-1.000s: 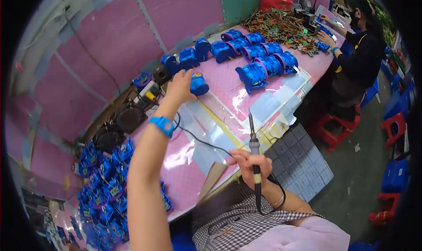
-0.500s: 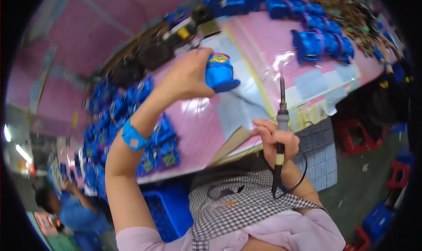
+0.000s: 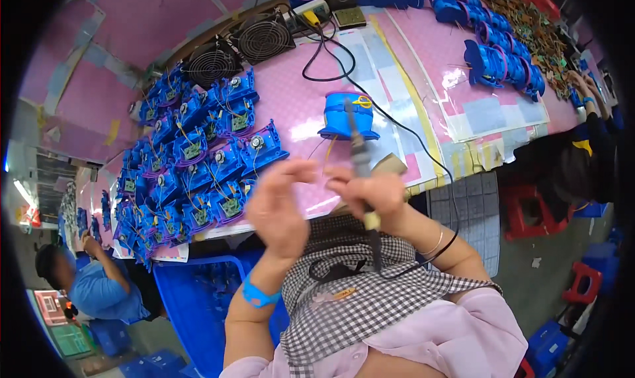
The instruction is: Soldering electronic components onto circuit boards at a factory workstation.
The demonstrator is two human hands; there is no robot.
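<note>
A soldering iron [image 3: 360, 156] rests in the grip of my right hand [image 3: 380, 196], its tip pointing up and away from me. Just beyond the iron, a blue plastic housing [image 3: 337, 121] with a yellow wire loop and a purple rim stands on the pink table. My left hand [image 3: 281, 212] is near the table's front edge, close to my right fingertips and apart from the housing. Motion smears its fingers, and I see nothing held in it. The iron's black cable [image 3: 423, 136] runs across the table to the back.
Many blue housings with circuit boards and wires [image 3: 192, 153] crowd the left. Two black fans [image 3: 264, 37] stand behind. More blue assemblies [image 3: 493, 64] and loose boards [image 3: 529, 34] lie at right. A blue bin [image 3: 192, 298] sits below left; red stools [image 3: 522, 212] stand right. Co-workers are at both sides.
My left hand has let go of the blue housing, which now stands on the table, and has drawn back toward me. My right hand has moved left with the soldering iron.
</note>
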